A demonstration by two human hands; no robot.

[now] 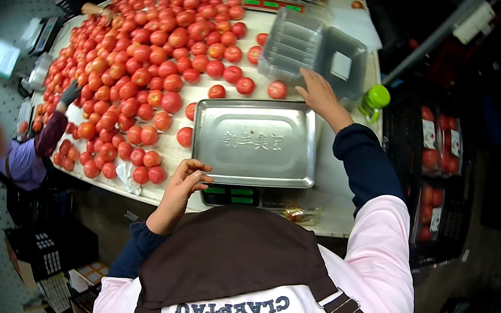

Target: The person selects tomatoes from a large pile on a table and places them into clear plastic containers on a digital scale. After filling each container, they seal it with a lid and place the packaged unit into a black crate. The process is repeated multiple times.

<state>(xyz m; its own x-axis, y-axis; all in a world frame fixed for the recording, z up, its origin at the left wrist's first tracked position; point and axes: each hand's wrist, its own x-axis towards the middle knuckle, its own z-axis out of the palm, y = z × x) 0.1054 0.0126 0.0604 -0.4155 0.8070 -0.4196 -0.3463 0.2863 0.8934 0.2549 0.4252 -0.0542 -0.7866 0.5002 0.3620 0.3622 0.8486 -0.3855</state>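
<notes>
A shallow metal tray [242, 165] sits in front of me on a weighing scale [229, 195], whose green-lit display shows below it. My left hand [180, 190] is by the tray's near left corner, fingers loosely apart with nothing in them. My right hand [321, 97] reaches past the tray's far right corner, fingers stretched out at the near edge of a clear plastic container [293, 41]; whether they touch it I cannot tell. Beside it is another clear container [347, 56] with a white label. A large heap of red tomatoes [142, 52] covers the table's left side.
A green-lidded bottle [376, 98] stands at the table's right edge. Farther back, a second scale [272, 5] bears a container with tomatoes. Packed tomatoes lie in black crates [410, 250] on the right. Two people [27, 162] work along the left side, hands at the heap.
</notes>
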